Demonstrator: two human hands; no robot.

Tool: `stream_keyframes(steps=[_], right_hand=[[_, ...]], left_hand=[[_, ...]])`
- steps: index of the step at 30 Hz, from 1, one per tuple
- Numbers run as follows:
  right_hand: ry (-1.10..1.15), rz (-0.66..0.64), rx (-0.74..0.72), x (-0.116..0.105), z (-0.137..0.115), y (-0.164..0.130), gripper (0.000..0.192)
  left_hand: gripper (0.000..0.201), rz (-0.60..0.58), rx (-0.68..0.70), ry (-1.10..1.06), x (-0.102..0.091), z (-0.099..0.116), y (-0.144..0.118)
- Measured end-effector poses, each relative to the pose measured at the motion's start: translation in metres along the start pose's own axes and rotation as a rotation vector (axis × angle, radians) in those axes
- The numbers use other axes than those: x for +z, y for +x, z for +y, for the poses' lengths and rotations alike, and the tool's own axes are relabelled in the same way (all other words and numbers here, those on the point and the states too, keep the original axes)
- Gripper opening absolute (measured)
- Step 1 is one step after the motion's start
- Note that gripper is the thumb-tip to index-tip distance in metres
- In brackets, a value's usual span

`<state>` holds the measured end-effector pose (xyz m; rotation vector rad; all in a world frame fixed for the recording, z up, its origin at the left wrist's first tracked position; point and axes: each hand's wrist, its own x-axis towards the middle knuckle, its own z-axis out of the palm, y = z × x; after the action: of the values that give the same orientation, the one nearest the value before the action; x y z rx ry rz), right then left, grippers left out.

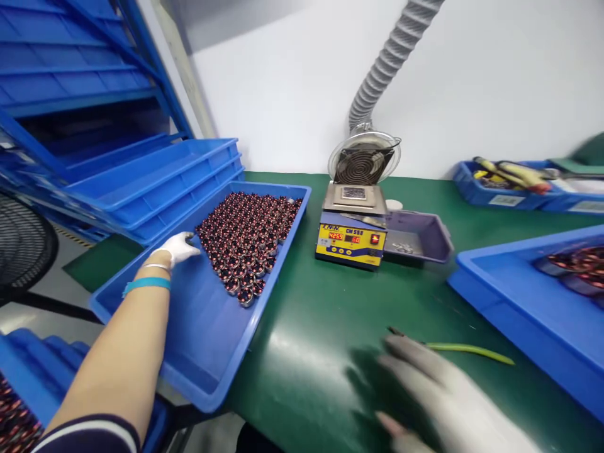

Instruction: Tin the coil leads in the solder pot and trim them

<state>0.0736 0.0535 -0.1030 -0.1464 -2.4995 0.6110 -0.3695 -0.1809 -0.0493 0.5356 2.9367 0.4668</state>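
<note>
My left hand (178,249), in a white glove with a bare fingertip showing, reaches into a long blue tray (202,333). Its thumb and fingers are apart beside the left edge of a dense bed of small round coil parts (250,239), dark red and black with metallic sides. Something dark shows by its fingertips; I cannot make out whether it is a part. My right hand (438,390), also gloved and smeared by motion, is stretched over the green table with thumb and fingers apart. Partly behind its fingers lies a hand tool with a thin yellow-green handle (472,348).
A yellow-fronted solder pot (349,245) with a lit display stands mid-table, under a grey extraction hose (391,56). Beside it is a purple bin (419,236). Another blue tray (509,302) with coils sits right. Stacked blue trays (184,176) and a black fan (23,245) are left.
</note>
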Motion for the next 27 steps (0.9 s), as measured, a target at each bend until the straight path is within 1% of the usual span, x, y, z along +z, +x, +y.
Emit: stream_keyframes(steps=[1, 3, 5, 7, 10, 14, 16, 20, 22, 24, 27], right_hand=[[0.006, -0.028, -0.086, 0.009, -0.011, 0.008, 0.046], [0.060, -0.075, -0.181, 0.035, -0.028, 0.028, 0.047], [0.136, -0.112, -0.228, 0.058, -0.038, 0.045, 0.046], [0.178, -0.130, -0.239, 0.070, -0.038, 0.052, 0.045], [0.156, -0.105, -0.171, 0.069, -0.027, 0.048, 0.042], [0.086, -0.048, -0.078, 0.062, -0.013, 0.041, 0.041], [0.078, -0.047, -0.066, 0.063, -0.011, 0.041, 0.041], [0.084, -0.071, -0.058, 0.065, -0.013, 0.043, 0.041], [0.087, -0.089, -0.040, 0.065, -0.014, 0.044, 0.042], [0.091, -0.101, -0.028, 0.064, -0.014, 0.044, 0.043], [0.096, -0.098, -0.029, 0.064, -0.015, 0.044, 0.043]], left_hand=[[0.034, 0.010, 0.034, -0.022, 0.007, 0.001, 0.003], [0.035, 0.038, 0.087, -0.054, 0.016, 0.002, 0.008], [0.036, 0.053, 0.111, -0.070, 0.018, 0.000, 0.013], [0.036, 0.047, 0.114, -0.078, 0.019, -0.003, 0.018], [0.035, 0.029, 0.088, -0.076, 0.020, -0.009, 0.024], [0.035, 0.065, 0.058, -0.063, 0.025, -0.015, 0.031], [0.038, 0.086, 0.035, -0.057, 0.025, -0.018, 0.032], [0.050, 0.104, 0.005, -0.067, 0.019, -0.025, 0.033], [0.046, 0.096, 0.031, -0.088, 0.019, -0.027, 0.033], [0.038, 0.087, 0.053, -0.111, 0.021, -0.025, 0.032], [0.034, 0.098, 0.041, -0.139, 0.028, -0.021, 0.031]])
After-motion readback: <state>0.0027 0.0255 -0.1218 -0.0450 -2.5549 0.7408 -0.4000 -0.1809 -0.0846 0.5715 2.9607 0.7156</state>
